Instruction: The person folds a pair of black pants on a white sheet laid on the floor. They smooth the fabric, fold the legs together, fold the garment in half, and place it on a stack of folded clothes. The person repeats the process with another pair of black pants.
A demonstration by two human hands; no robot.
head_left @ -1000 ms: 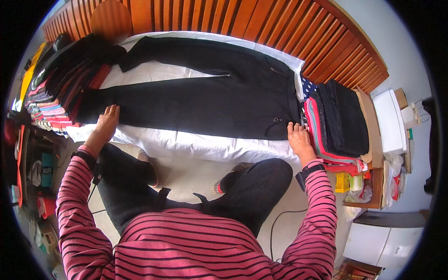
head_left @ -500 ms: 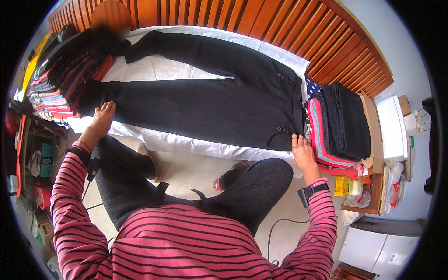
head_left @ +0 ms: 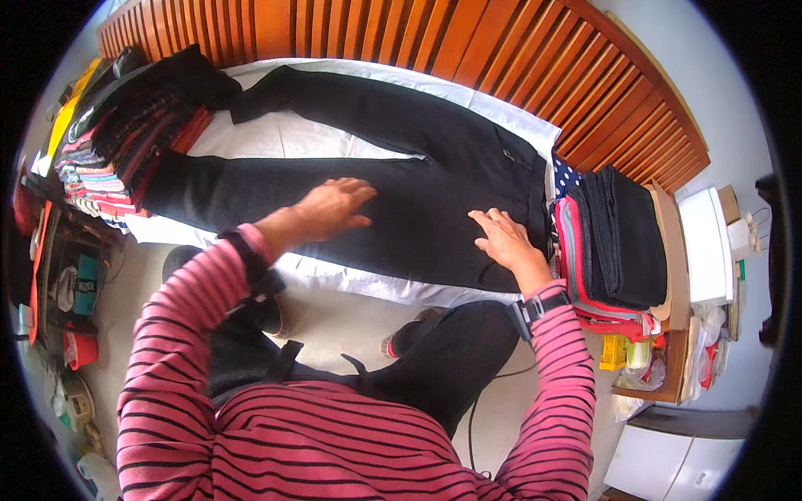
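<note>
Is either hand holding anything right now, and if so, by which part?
Nothing is held: the left hand and right hand are open over the black trousers; whether either touches is unclear.

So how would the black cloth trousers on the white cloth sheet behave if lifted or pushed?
These trousers would probably hang limply, their fabric lying flat against the sheet. Pushed, they might bunch rather than roll, being spread broad and thin.

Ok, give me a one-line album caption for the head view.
Left hand and right hand over black trousers spread on white cloth, with clothes stacks at both ends.
</note>
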